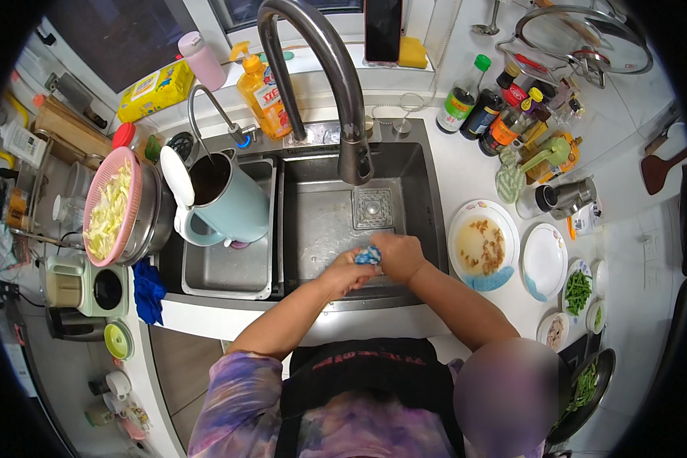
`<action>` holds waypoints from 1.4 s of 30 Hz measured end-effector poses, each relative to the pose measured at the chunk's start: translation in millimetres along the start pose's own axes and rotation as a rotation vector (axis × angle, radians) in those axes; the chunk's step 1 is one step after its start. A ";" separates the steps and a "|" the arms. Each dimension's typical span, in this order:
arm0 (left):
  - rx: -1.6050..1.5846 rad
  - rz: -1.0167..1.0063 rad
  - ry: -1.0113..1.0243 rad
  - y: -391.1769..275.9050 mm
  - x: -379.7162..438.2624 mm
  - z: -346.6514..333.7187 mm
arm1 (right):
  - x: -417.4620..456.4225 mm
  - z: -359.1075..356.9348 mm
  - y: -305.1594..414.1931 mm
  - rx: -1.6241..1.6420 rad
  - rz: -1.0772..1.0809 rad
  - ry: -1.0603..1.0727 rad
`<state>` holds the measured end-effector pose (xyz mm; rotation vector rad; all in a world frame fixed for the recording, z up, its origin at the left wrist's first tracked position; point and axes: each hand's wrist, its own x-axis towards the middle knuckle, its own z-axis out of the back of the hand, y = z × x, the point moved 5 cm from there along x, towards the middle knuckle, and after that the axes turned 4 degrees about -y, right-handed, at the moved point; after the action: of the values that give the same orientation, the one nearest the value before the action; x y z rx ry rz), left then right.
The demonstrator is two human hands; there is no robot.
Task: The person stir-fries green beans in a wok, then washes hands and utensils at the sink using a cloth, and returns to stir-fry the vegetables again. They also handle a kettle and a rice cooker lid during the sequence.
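Note:
Both my hands are over the near part of the right basin of a steel sink [315, 214]. A bunched blue-and-white cloth [368, 255] is squeezed between them. My left hand [346, 273] has its fingers closed round the cloth from the left. My right hand [399, 256] is a fist at the cloth's right end; its fingertips are hidden. The curved grey faucet [355, 143] hangs above the basin, beyond my hands, over the square drain strainer [373, 209]. A light blue electric kettle [237, 200] with its white lid raised stands in the left basin, under a thin steel spout [197, 94].
Left of the sink are a pink colander [136, 200] of cut cabbage on metal bowls and a dark blue cloth [148, 292]. To the right stand a plate with brown bits in liquid [464, 229], a white plate [544, 260], small food dishes and sauce bottles [481, 114].

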<state>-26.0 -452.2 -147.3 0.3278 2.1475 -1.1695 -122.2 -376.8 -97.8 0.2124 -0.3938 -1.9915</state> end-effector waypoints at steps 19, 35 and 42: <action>0.086 -0.627 -0.012 -60.0 -40.1 16.7 | -28.0 59.2 -9.1 1.361 -0.486 -0.147; 0.334 -0.531 0.081 -98.4 -80.5 -16.9 | -48.2 104.3 -19.0 0.879 -0.402 -0.283; 0.075 -0.456 0.144 -108.2 -80.0 -58.0 | -58.3 112.1 20.0 1.094 -0.253 -0.173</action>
<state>-45.3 -459.0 -2.2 -0.0561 2.3831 -1.5188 -115.7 -312.1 12.4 0.7959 -1.6119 -1.8376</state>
